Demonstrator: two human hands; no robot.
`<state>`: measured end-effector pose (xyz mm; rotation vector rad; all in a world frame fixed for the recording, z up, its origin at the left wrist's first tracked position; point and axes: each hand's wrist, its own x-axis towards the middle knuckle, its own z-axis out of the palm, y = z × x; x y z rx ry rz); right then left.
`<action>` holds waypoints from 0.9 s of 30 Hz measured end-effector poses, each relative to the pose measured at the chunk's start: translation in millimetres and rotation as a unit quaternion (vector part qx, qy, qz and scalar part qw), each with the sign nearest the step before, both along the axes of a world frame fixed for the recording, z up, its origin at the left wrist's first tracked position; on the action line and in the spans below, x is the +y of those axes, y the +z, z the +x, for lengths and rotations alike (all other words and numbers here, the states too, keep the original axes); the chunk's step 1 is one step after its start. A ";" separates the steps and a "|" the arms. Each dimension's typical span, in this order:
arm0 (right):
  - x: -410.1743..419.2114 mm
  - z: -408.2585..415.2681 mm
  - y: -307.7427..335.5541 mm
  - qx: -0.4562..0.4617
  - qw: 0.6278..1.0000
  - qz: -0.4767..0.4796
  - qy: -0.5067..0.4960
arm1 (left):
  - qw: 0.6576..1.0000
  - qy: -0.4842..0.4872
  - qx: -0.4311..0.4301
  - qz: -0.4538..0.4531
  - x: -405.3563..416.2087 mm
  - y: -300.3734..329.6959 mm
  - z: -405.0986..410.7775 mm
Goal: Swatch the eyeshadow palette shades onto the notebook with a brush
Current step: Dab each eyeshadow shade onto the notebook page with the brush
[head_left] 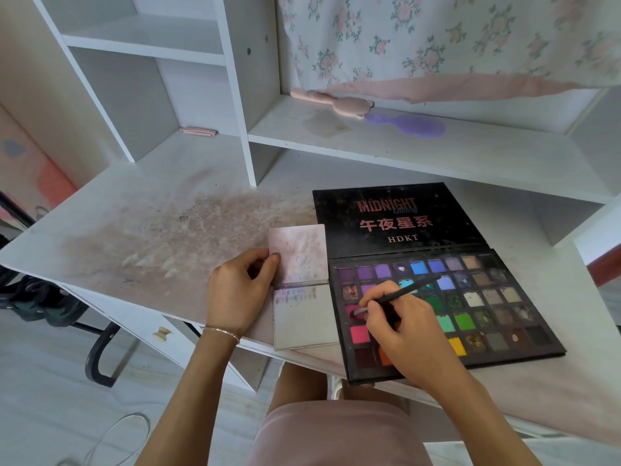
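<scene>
Both hands work together: the left hand (240, 290) pinches the notebook (304, 287) steady on the desk (141, 230), while the right hand (400, 327) grips the brush (400, 295), loading from the eyeshadow palette (477, 307) just right.

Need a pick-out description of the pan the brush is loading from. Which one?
Start at the open black eyeshadow palette on the white desk, right of the small notebook. Go to its leftmost column, third row down. That dark pink pan has the brush tip pressed into it, between a coppery pan above and a brighter pink one below.
</scene>
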<state>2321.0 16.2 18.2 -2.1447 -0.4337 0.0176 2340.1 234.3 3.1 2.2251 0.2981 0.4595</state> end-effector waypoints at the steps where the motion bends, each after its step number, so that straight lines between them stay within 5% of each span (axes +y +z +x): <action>1: -0.1 0.5 0.1 -0.001 1.000 -0.002 -0.007 | 1.000 0.001 0.000 0.000 0.0 0.0 0.0; 27: 58.7 1.3 6.6 0.024 0.993 0.117 0.025 | 0.999 -0.006 -0.001 -0.037 0.2 1.2 1.1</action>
